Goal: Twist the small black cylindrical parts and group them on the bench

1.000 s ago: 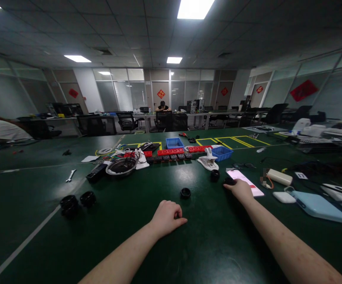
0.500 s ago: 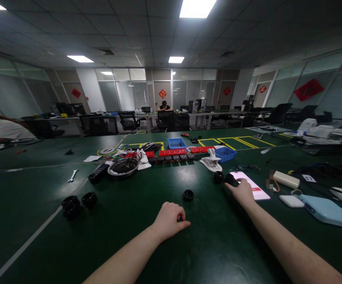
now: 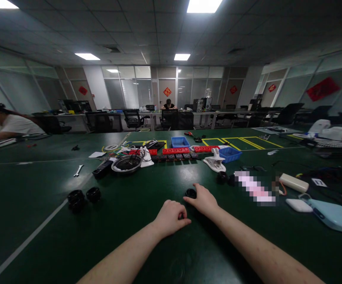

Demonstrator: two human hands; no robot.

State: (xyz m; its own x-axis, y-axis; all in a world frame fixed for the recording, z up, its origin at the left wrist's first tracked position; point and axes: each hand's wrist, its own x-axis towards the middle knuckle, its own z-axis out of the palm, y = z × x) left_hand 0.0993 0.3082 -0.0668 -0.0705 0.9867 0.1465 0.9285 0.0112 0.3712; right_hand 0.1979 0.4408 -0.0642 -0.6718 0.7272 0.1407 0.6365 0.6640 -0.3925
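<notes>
Right hand [image 3: 204, 200] loosely touches the black cap [image 3: 190, 193], ungripped; left hand [image 3: 171, 216] curled around nothing visible; a careless nudge could roll it away.

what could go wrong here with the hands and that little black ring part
The right hand touches the small black ring only with its fingertips, so the ring might slide away across the smooth green table. The left hand, curled into a fist close beside it, could get in the way.

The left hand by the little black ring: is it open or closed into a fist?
Closed. The left hand rests on the green table with fingers curled under, thumb pointing toward the right hand. Whether it holds anything is hidden.
</notes>
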